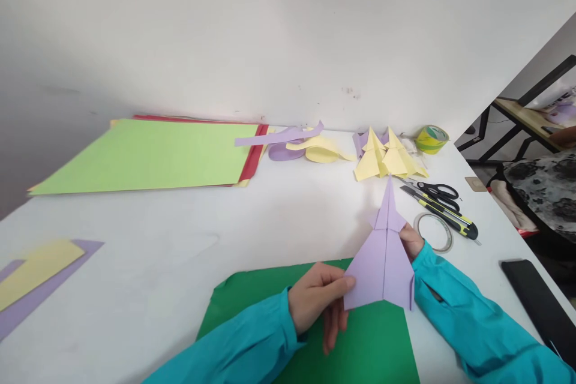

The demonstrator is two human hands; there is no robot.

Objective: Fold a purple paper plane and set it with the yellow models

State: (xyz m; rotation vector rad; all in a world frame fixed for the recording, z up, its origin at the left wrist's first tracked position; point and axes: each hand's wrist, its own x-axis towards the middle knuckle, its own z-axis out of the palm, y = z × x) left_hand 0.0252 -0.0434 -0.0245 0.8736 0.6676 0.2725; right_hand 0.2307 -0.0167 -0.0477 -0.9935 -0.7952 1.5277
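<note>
A folded purple paper airplane (380, 258) is held up above a green sheet (288, 336), its narrow nose pointing away from me. My left hand (321, 300) pinches its left wing corner between thumb and fingers. At the plane's right side, my right hand (411, 241) grips it from behind; most of those fingers are hidden by the paper. Beyond the nose lie several folded paper planes, yellow ones (372, 159) in front of purple ones.
Large light-green sheets (153, 159) lie at the back left. Curled paper strips (321, 150) rest near the wall. To the right are yellow tape (432, 139), scissors (438, 192), a utility knife (450, 216), a tape roll (434, 233) and a black flat object (537, 300). Paper pieces (45, 270) lie left.
</note>
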